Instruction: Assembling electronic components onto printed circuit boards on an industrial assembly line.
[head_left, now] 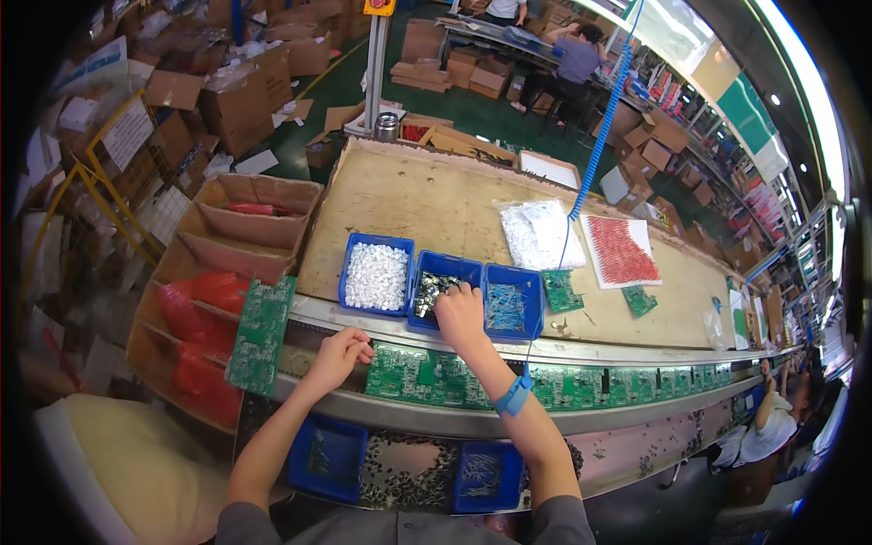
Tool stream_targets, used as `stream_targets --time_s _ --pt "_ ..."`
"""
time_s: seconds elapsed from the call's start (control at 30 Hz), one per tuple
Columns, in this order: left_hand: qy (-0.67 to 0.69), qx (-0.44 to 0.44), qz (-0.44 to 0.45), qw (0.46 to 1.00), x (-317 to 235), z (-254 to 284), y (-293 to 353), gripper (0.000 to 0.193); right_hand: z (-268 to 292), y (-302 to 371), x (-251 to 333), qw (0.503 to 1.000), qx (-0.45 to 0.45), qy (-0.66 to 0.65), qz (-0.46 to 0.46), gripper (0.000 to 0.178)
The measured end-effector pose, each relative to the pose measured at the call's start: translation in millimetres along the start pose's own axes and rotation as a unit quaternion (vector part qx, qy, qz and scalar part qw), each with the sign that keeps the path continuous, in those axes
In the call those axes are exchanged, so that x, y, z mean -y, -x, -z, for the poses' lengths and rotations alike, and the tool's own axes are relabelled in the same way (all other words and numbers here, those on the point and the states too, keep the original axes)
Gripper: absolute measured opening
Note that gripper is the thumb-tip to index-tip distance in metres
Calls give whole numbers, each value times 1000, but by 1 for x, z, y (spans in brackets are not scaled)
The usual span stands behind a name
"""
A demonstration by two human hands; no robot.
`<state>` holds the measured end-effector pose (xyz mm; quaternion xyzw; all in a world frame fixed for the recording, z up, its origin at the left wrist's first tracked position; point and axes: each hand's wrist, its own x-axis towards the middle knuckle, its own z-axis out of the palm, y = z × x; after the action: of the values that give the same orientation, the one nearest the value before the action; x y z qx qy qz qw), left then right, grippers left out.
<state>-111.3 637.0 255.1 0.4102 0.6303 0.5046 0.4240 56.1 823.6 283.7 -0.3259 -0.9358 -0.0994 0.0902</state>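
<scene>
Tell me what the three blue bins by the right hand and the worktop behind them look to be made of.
The three blue bins look like moulded plastic: uniform saturated blue, smooth, thin rims with rounded corners. The right hand reaches into the middle one. The worktop looks like unfinished board, probably plywood or fibreboard: matt pale tan, scuffed and stained, with a rough chipped far edge. The exact kind is not clear.

wooden bench [427, 204], three blue bins [442, 272] (side by side), component sheets [621, 250]

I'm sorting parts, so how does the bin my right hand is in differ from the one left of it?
The middle blue bin holds dark metallic components, and the right hand reaches into it. The left blue bin holds white pieces and is untouched. Both are blue, open-topped and sit side by side.
</scene>
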Motion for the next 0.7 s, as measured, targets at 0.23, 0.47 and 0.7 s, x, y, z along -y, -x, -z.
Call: stream_targets --time_s 0.23,0.47,0.7 --pt "-177 -33 -89 980 -11 0 3 9 -10 -14 9 997 38 -2 -64 11" --pt "-277 -12 -144 950 -13 -2 1 10 -10 -12 1 996 46 -63 -41 8" --pt "-319 -10 -141 937 -11 -8 -5 12 8 -5 -3 959 -55 -276 -17 5"
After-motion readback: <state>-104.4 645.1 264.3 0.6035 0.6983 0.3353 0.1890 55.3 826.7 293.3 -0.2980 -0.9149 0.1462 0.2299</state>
